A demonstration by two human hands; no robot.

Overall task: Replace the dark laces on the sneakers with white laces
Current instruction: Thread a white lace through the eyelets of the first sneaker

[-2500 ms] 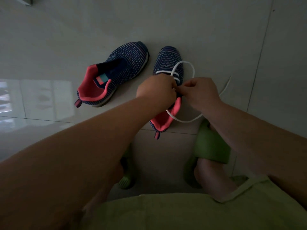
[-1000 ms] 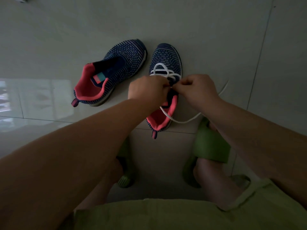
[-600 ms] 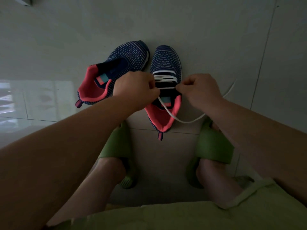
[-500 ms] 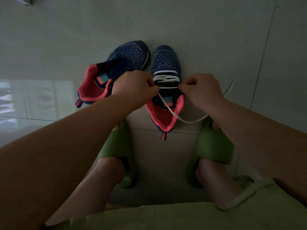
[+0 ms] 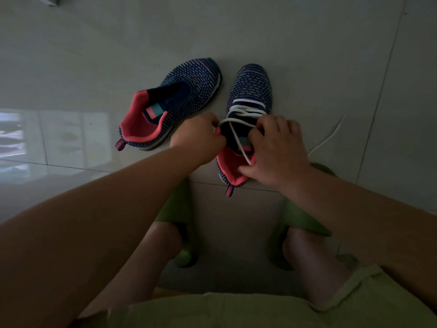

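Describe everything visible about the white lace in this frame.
The white lace is a thin flat cord, threaded in a few rows across the right sneaker. The left hand pinches one end; another strand runs down over the tongue under the right hand. A loose tail trails on the floor.

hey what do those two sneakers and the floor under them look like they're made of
Sneakers: the uppers look like knit fabric, matte, with a fine dashed weave in navy and pale thread; the coral collar lining looks like soft textile. Floor: probably glazed ceramic or polished stone tile, judging by the thin grout lines and the glossy window reflection at the left.
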